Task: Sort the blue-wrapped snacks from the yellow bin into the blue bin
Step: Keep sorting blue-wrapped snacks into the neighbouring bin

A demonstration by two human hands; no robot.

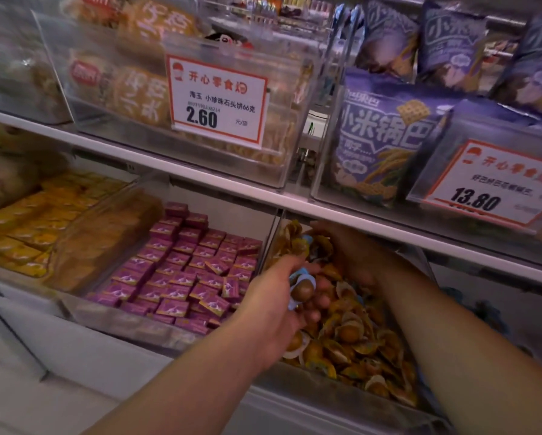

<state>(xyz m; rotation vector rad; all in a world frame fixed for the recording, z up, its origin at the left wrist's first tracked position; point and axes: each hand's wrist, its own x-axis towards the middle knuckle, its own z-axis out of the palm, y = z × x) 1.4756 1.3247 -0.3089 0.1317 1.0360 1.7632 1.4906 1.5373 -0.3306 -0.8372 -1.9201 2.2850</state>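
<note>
At lower centre the left hand (276, 304) grips a few blue-wrapped round brown snacks (301, 288) over the clear bin of yellow-wrapped snacks (357, 346). Just beyond, mid-frame, the right hand (354, 255) digs into that pile, fingers curled; what they hold I cannot tell. Purple snack bags (386, 142) fill the upper right.

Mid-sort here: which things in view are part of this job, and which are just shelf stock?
Job:
left hand gripping blue-wrapped round snacks
right hand reaching into the clear bin of yellow-wrapped snacks

Shelf stock:
purple square packets
yellow packets
purple millet-crisp bags
white 2.60 price tag
</note>
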